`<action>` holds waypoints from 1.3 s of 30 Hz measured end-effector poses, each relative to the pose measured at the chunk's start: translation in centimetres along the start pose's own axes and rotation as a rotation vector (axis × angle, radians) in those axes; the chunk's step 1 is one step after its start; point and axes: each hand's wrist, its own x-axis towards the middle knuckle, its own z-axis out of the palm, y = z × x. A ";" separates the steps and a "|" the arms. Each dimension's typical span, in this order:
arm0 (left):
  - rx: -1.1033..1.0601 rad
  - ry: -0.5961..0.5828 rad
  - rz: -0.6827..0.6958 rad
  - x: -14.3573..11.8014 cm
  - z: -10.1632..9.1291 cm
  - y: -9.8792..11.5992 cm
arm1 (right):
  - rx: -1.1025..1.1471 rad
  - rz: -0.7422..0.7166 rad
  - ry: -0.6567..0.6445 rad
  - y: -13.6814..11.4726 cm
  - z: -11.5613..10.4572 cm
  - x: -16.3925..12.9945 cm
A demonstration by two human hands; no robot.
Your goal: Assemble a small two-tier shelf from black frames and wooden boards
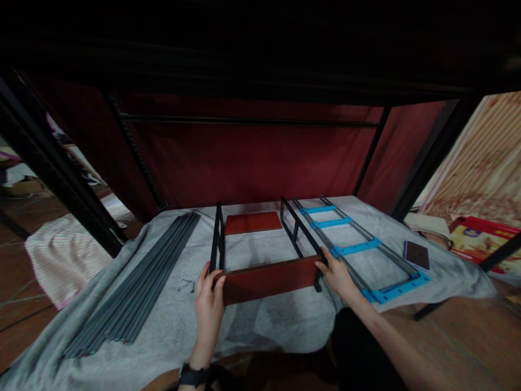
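A reddish-brown board (268,279) stands on its long edge between two black metal frames, a left one (215,239) and a right one (303,225). My left hand (209,290) grips the board's left end, where it meets the left frame. At the opposite end, my right hand (334,271) holds the board's corner beside the right frame, thumb on the front face. Farther back, a second reddish-brown board (253,222) lies between the frames. A few small screws (186,285) rest on the cloth left of my left hand.
A bundle of grey tubes (142,282) lies at left on the grey cloth (264,331). To the right are a blue-and-grey rack frame (358,246) and a phone (417,255). Dark metal posts (61,157) and an overhead surface enclose the area.
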 end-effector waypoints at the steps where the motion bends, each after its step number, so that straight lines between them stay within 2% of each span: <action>1: -0.009 -0.009 -0.003 0.1 -0.1 -0.1 | 0.011 -0.024 -0.012 0.0 -0.1 0.0; 4: -0.045 -0.042 -0.020 0.3 -0.4 -0.4 | 0.036 -0.090 -0.083 -0.1 -0.4 0.3; 9: -0.120 -0.037 -0.099 0.3 -0.2 0.0 | 0.050 -0.111 -0.174 0.3 -0.7 0.9; 11: -0.223 0.009 -0.166 0.0 0.1 0.4 | 0.056 -0.117 -0.172 0.7 -0.6 1.0; 15: -0.493 0.126 -0.385 -0.7 0.4 1.4 | 0.068 -0.148 -0.187 2.0 -0.4 1.2; 21: -0.591 0.224 -0.577 -0.9 -0.3 2.2 | 0.054 -0.163 -0.202 3.5 -0.3 1.4; 28: -0.528 0.226 -0.586 0.0 -0.7 1.5 | 0.020 -0.165 -0.226 3.9 -0.5 1.3; 35: -0.532 0.098 -0.526 0.5 -1.7 1.2 | -0.034 -0.141 -0.205 3.5 -0.9 1.0; 39: -0.596 0.094 -0.535 0.3 -1.8 1.1 | -0.061 -0.147 -0.221 3.7 -0.9 1.0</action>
